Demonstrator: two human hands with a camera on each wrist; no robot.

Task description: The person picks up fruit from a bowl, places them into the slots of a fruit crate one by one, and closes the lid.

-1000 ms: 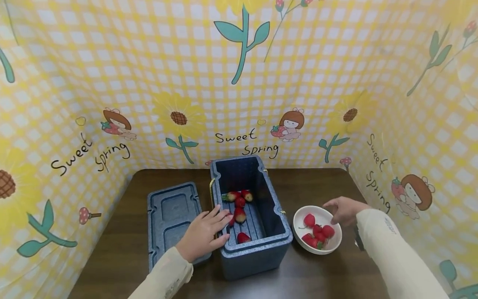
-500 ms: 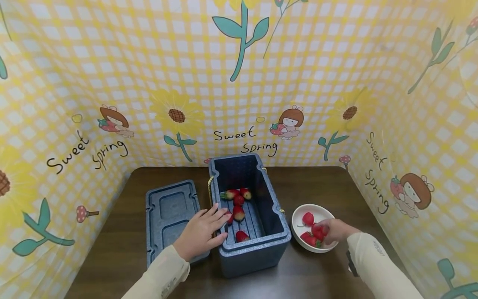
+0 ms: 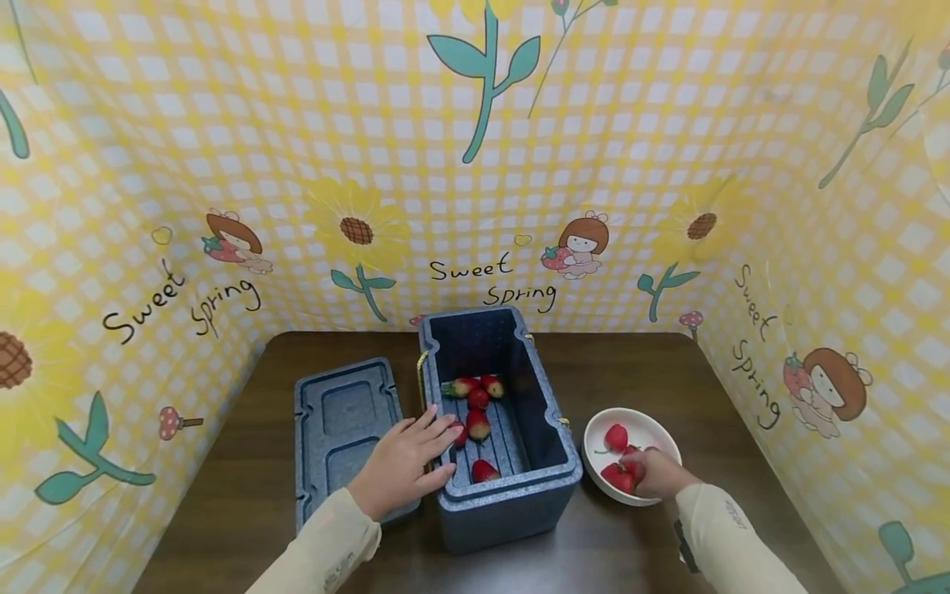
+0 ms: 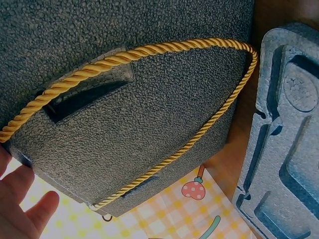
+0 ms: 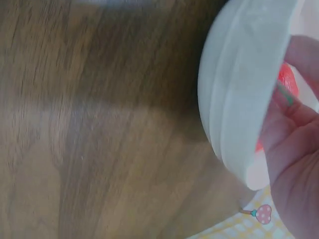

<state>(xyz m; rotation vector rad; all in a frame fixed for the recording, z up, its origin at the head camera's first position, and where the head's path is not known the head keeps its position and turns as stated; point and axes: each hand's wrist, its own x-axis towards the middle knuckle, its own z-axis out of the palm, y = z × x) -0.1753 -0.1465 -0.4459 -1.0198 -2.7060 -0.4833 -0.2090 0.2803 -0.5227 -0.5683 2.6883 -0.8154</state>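
Note:
My right hand [image 3: 663,473] reaches into a white bowl [image 3: 651,427] on the right. In the right wrist view its thumb and fingers close round a red strawberry [image 5: 288,79] with a bit of green at its end, partly hidden by the hand. Other strawberries [image 3: 616,437] lie in the bowl, some covered by the fingers. Left of the bowl stands a lidless blue-grey foam box [image 3: 505,524], with several strawberries [image 3: 478,425] on its ribbed floor. My left hand [image 3: 404,466] rests on the box's left rim, fingers spread and fairly straight.
The box's lid [image 3: 352,412] lies flat on the brown wooden table [image 3: 230,462], left of the box. A yellow rope handle [image 4: 164,47] loops along the box's side. Yellow checked cloth [image 3: 475,206] surrounds the table at the back and sides.
My right hand has moved from above the bowl's right rim down into it, then a little further left among the strawberries. The left hand has stayed on the box rim.

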